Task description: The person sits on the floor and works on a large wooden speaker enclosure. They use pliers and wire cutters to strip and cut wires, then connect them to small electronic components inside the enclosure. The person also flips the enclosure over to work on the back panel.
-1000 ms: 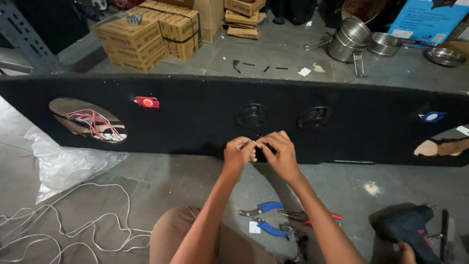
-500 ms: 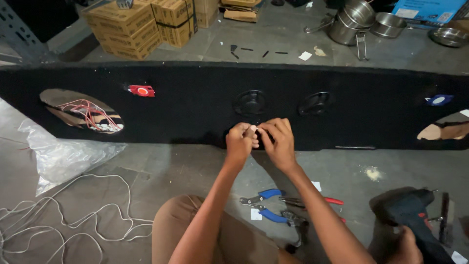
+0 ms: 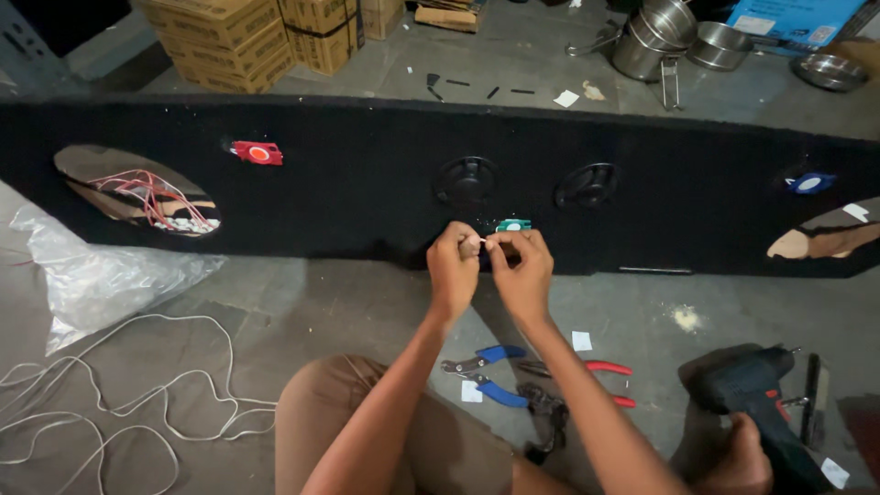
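Green part (image 3: 513, 225) newly visible, just above right hand (image 3: 522, 275).

The small piece pinched between the left hand (image 3: 453, 266) and right hand (image 3: 522, 272) is too tiny to identify.

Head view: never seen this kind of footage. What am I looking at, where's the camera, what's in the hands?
There is no machine here: the camera sits on a person's head and looks down at their own two bare hands. The left hand and right hand meet fingertip to fingertip, pinching something small and pale, too small to identify. They work at the front edge of a long black carpeted panel lying on a concrete floor. A small green piece sits on the panel just beyond the fingers. On the floor near the person's knee lie blue-handled pliers and red-handled pliers. A dark power drill lies at lower right, white cable at lower left.
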